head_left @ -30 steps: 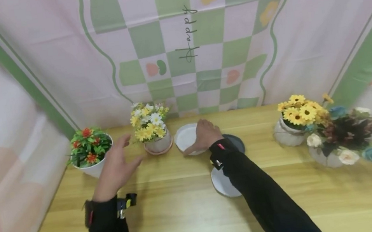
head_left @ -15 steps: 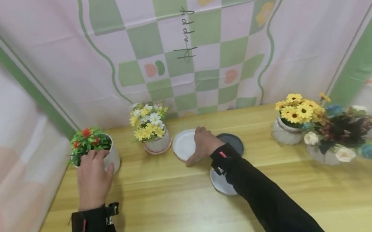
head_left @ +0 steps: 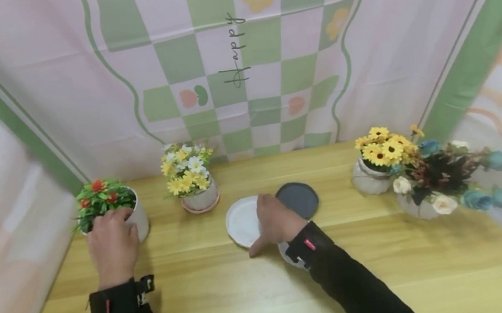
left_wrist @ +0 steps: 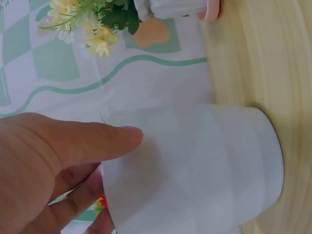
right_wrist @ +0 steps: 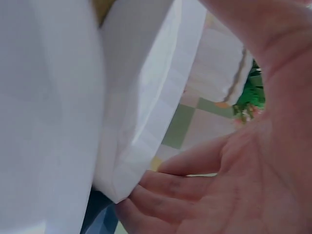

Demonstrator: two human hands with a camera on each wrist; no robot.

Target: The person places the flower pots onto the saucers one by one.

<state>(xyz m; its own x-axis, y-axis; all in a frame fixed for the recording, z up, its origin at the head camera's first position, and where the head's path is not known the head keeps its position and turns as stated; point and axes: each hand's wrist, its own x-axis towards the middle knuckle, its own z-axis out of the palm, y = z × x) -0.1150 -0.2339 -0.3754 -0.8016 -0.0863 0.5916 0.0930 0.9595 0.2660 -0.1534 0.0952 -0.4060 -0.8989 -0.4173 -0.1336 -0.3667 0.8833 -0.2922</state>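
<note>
At the left of the table, my left hand (head_left: 112, 243) grips the near rim of a white flowerpot (head_left: 142, 218) holding red flowers and green leaves (head_left: 98, 192). In the left wrist view, the thumb (left_wrist: 129, 139) presses the pot's outer wall, while the fingers reach over the rim. My right hand (head_left: 278, 220) holds a white saucer (head_left: 241, 224) by its right side, thumb at the near edge; fingertips meet its rim in the right wrist view. Partly hidden under that wrist lies another pale saucer (head_left: 290, 258). A dark grey saucer (head_left: 297, 200) sits just behind the right hand.
Back left stands a pot of yellow and white flowers (head_left: 188, 172) on a pink saucer (head_left: 203, 208). To the right are a pot of yellow daisies (head_left: 384, 152) and a pot of blue and cream roses (head_left: 443, 202). A printed curtain (head_left: 168, 109) hangs behind the table.
My left hand has moved left from beside the flowerpot and taken hold of its rim. My right hand has drawn the white saucer nearer, uncovering the dark grey one. The head view has turned slightly right.
</note>
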